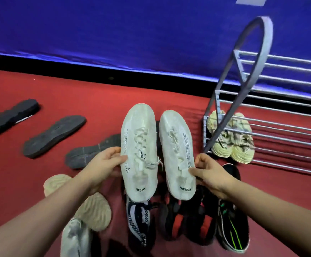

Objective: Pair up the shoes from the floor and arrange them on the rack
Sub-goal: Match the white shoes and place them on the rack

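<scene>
Two matching white lace-up sneakers are held side by side above the red floor, toes pointing away. My left hand [105, 163] grips the left white sneaker [138, 145] by its outer side. My right hand [209, 172] grips the right white sneaker [177, 151] by its outer side. The grey metal shoe rack [251, 58] stands at the right, against the blue wall. A pale yellow pair of sneakers [230, 140] sits on its lowest bars at the left end.
Loose shoes lie on the red floor: black ones sole-up [53, 136] at the left, a beige one [93, 210] and a grey-white one [74, 238] under my left arm, a navy patterned one [138, 221], and black ones with red and green trim [232, 227] under my right arm.
</scene>
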A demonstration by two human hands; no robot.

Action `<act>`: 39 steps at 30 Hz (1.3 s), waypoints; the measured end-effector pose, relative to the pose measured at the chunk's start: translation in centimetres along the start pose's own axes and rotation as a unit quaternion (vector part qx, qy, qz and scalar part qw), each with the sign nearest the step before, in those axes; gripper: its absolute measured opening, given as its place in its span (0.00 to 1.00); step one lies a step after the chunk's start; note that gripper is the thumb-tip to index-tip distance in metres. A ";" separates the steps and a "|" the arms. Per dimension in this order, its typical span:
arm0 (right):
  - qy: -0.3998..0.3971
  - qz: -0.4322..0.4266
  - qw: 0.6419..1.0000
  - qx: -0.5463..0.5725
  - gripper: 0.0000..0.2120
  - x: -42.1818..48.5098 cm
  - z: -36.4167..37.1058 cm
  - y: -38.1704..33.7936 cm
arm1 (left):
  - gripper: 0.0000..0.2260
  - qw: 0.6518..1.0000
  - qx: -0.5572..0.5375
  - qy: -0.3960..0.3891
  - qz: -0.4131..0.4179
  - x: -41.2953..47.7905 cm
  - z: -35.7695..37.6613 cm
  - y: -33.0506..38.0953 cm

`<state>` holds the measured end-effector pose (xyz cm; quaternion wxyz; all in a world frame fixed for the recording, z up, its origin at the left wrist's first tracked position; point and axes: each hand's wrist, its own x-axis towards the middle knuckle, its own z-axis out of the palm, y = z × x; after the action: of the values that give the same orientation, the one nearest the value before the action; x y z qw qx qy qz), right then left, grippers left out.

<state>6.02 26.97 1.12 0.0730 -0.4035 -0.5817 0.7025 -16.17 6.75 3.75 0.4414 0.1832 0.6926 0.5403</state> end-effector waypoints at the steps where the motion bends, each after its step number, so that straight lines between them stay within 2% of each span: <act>1: 0.003 0.000 1.000 -0.001 0.14 -0.7 -1.1 -0.1 | 0.10 1.000 0.007 -0.015 -0.007 0.2 1.2 0.5; 5: 0.016 -0.005 0.999 0.028 0.15 -3.6 -7.1 0.3 | 0.09 0.996 0.055 -0.064 -0.032 1.1 6.8 2.1; 8: 0.009 0.027 0.998 0.061 0.17 -5.6 -11.5 2.5 | 0.10 0.989 0.089 -0.100 -0.065 1.4 10.8 1.4; 14: 0.010 0.065 0.992 0.107 0.25 -8.8 -18.8 6.6 | 0.19 0.972 0.110 -0.171 -0.120 2.1 17.8 -0.1; 18: 0.020 0.082 0.986 0.141 0.26 -9.1 -24.2 8.3 | 0.11 0.966 0.140 -0.182 -0.122 3.6 24.0 0.2; 28: 0.070 0.093 0.980 0.159 0.19 -8.5 -35.4 10.7 | 0.08 0.966 0.131 -0.167 -0.146 8.3 38.5 -0.7; 34: 0.133 0.078 0.974 0.167 0.19 -5.5 -40.6 10.6 | 0.10 0.982 0.070 -0.105 -0.138 12.5 46.8 -1.2; 39: 0.182 0.041 0.965 0.184 0.18 -2.6 -43.5 10.1 | 0.08 0.991 0.080 -0.044 -0.100 15.6 51.9 -1.7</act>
<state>39.85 55.28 -6.38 0.2218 -0.5276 -0.4025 0.7145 17.72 48.03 -5.67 0.5072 0.1720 0.7283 0.4275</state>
